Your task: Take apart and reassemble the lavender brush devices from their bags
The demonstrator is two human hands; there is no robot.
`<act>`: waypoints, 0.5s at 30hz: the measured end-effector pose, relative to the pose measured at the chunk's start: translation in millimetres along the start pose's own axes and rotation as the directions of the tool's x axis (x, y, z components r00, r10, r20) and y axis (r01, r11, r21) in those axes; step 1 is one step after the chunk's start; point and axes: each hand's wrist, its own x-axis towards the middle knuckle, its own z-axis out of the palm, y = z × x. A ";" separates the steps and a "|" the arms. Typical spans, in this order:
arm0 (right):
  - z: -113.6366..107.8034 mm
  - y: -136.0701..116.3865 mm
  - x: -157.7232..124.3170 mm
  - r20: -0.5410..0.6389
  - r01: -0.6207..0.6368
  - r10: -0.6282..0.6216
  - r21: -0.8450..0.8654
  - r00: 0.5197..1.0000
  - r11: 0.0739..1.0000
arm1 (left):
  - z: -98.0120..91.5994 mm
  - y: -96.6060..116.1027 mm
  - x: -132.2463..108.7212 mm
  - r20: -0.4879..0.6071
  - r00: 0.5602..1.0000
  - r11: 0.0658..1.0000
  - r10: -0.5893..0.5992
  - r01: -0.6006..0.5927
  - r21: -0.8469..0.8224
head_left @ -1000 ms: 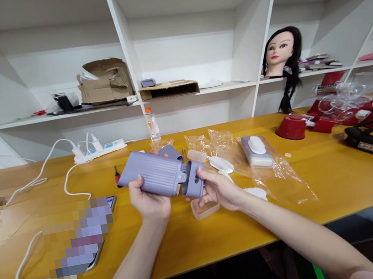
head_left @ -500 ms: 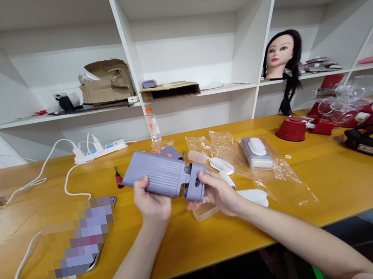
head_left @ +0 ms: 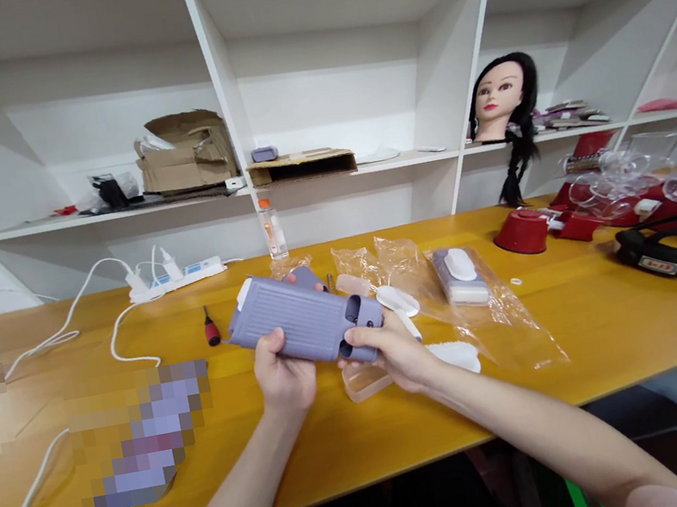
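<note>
My left hand [head_left: 285, 376] is wrapped round a purple ribbed plastic housing [head_left: 290, 314], held tilted above the table. A white part [head_left: 244, 294] shows at the housing's left end. At the other end sits a purple end piece [head_left: 369, 309] with dark openings, up against the housing with no clear gap. My right hand [head_left: 395, 353] grips this piece, thumb on its front. The fingers behind both parts are mostly hidden. Just beyond lie another purple part [head_left: 310, 278], a white oval piece [head_left: 399, 300] and a translucent tray [head_left: 365, 382], partly covered by my right hand.
A red-handled screwdriver [head_left: 211, 328] lies left of the housing, near a phone [head_left: 161, 433] with a white cable. Clear plastic bags [head_left: 516, 336], a purple-and-white device [head_left: 461, 277] and a white cloth [head_left: 458, 356] lie to the right. A bottle [head_left: 273, 232] stands behind.
The end piece has been brought against the housing, closing the gap between them. A white part now shows at the housing's left end. The view has shifted slightly.
</note>
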 end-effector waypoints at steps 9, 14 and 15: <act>4.9 2.9 -3.7 0.081 0.014 -0.012 -0.022 0.997 1.000 | 0.7 3.4 -1.8 -0.014 1.000 1.000 0.002 -0.002 0.017; 5.9 4.6 -5.0 0.105 0.018 -0.016 -0.022 0.994 1.000 | -0.3 -0.3 -5.8 -0.014 0.999 0.998 -0.039 0.039 0.038; 6.1 4.5 -5.2 0.106 0.008 -0.006 -0.022 0.994 1.000 | -0.5 -1.3 -6.5 -0.017 0.999 0.998 -0.048 0.049 0.046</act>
